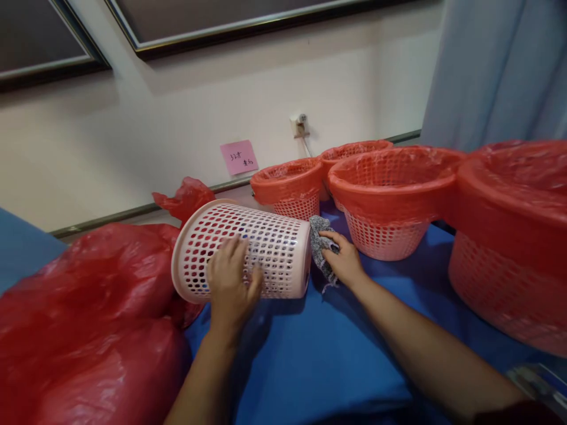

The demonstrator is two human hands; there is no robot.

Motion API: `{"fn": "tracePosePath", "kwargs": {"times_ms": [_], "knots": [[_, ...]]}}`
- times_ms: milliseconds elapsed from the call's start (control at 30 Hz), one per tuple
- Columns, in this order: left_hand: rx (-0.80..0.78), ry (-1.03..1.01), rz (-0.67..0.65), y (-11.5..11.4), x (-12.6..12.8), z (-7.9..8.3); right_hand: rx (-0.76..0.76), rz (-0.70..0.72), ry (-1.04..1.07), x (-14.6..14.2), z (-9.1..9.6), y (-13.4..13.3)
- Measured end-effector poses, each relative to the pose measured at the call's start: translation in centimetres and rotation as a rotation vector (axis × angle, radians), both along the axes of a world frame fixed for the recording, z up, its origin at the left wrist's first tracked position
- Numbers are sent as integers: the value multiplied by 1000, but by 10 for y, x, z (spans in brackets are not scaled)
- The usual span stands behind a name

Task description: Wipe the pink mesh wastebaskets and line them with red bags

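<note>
- At 4 o'clock from the pale pink basket point(268, 251), a clear, blurred object point(540, 382) is sitting at the view's edge; I cannot tell what it is.
- Between 4 and 5 o'clock, the blue table cover point(319, 354) is lying bare beneath the forearms.
- At 8 o'clock, a bulging red plastic bag point(97, 324) is slumping beside the basket.
- The left hand point(230, 283) is resting across the basket's latticed side, its slightly blurred fingers spreading apart.
- The basket itself is lying on its side on the cover, its wider rim facing 9 o'clock and its base facing 3.
- The right hand point(343, 260) is pinching a speckled grey cloth point(319, 242) between thumb and fingers, holding it against the base.
- At 3 o'clock, a large basket point(505, 260) is standing upright, red film draping over its rim.
- Between 2 and 3, another lined basket point(394, 200) is standing; at 2, a rear basket point(357, 149) is partly hiding behind it; between 1 and 2, a smaller basket point(290, 186) is standing near the wall point(177, 118).
- At 12 o'clock, a handwritten pink note point(239, 157) is sticking to the wall, an outlet point(300, 126) showing at 1.
- Higher up, picture frames are hanging at 10 and 12, and a blue curtain point(496, 77) is falling at 2.
</note>
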State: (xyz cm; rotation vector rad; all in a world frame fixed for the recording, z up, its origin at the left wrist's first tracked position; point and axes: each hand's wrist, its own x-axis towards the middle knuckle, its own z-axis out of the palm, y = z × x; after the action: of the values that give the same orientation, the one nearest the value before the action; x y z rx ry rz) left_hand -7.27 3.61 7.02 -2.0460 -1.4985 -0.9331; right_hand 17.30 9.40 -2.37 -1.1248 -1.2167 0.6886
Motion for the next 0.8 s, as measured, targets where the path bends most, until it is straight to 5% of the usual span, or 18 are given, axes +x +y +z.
{"fn": "tracePosePath", "kwargs": {"times_ms": [167,333,400,500,567,667,800], "knots": [[-111,152,20,37,21,14,-108,-93,37,8,-3,13],[-46,134,18,52,20,14,278,18,-71,5,3,6],[-33,122,19,50,19,12,197,94,-198,0,0,4],[-30,110,19,47,20,10,-179,113,-325,-2,-9,7],[-28,107,23,47,21,10,-302,105,-334,0,-13,12],[-24,108,19,50,20,11,-281,38,-287,3,-11,18],[-40,113,1,58,14,11,-50,68,-277,0,-8,19]]}}
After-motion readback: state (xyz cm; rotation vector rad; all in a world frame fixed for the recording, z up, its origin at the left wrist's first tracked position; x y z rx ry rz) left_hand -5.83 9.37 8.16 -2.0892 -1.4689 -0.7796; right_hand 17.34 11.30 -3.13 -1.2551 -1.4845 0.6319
